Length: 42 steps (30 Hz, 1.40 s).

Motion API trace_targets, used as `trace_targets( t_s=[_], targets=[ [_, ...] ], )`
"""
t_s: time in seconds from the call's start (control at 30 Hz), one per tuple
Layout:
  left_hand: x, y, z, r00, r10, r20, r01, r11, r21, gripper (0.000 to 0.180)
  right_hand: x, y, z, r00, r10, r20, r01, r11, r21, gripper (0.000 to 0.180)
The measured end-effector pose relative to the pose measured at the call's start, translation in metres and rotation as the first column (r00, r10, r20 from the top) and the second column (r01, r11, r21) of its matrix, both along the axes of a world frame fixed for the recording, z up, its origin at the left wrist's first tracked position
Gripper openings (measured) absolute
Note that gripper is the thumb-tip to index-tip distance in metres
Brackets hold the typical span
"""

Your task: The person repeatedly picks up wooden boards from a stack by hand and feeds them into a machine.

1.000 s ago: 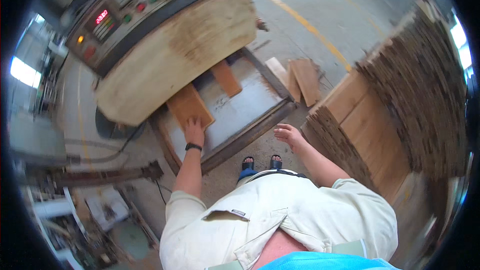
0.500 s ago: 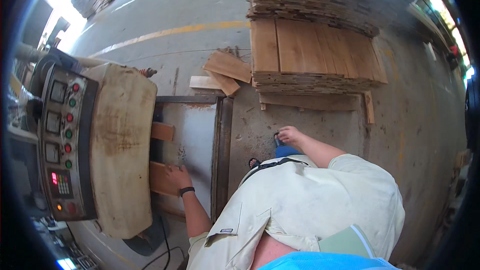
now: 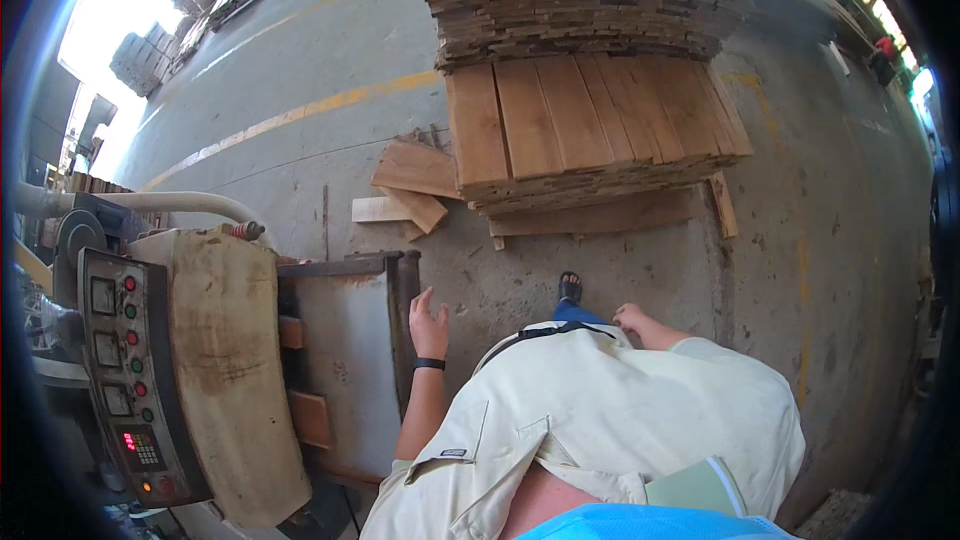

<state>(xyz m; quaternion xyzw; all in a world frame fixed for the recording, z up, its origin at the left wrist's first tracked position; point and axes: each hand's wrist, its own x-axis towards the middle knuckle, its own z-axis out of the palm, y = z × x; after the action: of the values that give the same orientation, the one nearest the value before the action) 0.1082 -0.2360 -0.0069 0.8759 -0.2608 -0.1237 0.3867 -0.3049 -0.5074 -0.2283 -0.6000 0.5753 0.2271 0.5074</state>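
A: Where do we have our left hand [image 3: 429, 324]?
B: By the right edge of the metal bed [image 3: 355, 350], palm up off the wood, fingers loosely spread and nothing in them. We cannot tell whether it touches the edge. A dark band [image 3: 429, 364] circles the wrist.
A: And our right hand [image 3: 630, 318]?
B: Near our waist, beyond the pale shirt [image 3: 640, 410], which hides part of the arm. The fingers look bent, but we cannot tell how far they close or whether they hold anything.
A: Where do we see the boards?
B: Two lie on the bed, well apart from each other: the upper board [image 3: 290, 332] and the lower board [image 3: 310, 418]. Each shows one end past the cream hood [image 3: 225, 360], and neither hand is on them.
A: What else is around us?
B: Left of the hood, a panel [image 3: 125, 340] with red and green buttons and a lit red display. Ahead, a big stack [image 3: 590, 120] of planks, with some loose planks [image 3: 415, 168] on the floor just beside its left side. We also see one sandalled foot [image 3: 570, 288] between our hands.
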Motion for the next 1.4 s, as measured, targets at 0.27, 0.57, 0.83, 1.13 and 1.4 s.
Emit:
trace_targets(
  t_s=[0.27, 0.57, 0.83, 1.13, 1.4],
  targets=[
    [-0.025, -0.111, -0.058, 0.91, 0.054, -0.41, -0.089, 0.994, -0.067, 0.041, 0.008, -0.131, -0.018, 0.988, 0.127, 0.083, -0.113, 0.98, -0.164, 0.034],
    [-0.016, -0.197, -0.075, 0.594, 0.137, -0.793, -0.269, 0.962, -0.035, 0.053, 0.111, -0.231, 0.033, 0.916, -0.273, 0.295, 0.243, 0.961, 0.134, 0.037],
    [0.044, -0.257, -0.11, 0.166, 0.139, -0.976, -0.463, 0.885, 0.047, 0.06, 0.194, -0.225, 0.064, 0.714, -0.63, 0.306, 0.413, 0.732, 0.542, 0.034],
    [0.133, -0.329, -0.191, -0.158, 0.111, -0.981, -0.651, 0.735, 0.188, 0.07, 0.301, -0.225, 0.035, 0.417, -0.889, 0.191, 0.539, 0.411, 0.736, 0.038],
    [0.174, -0.381, -0.205, -0.337, -0.065, -0.939, -0.797, 0.551, 0.248, 0.061, 0.392, -0.239, 0.025, 0.206, -0.973, 0.105, 0.655, 0.217, 0.724, 0.086]
  ],
)
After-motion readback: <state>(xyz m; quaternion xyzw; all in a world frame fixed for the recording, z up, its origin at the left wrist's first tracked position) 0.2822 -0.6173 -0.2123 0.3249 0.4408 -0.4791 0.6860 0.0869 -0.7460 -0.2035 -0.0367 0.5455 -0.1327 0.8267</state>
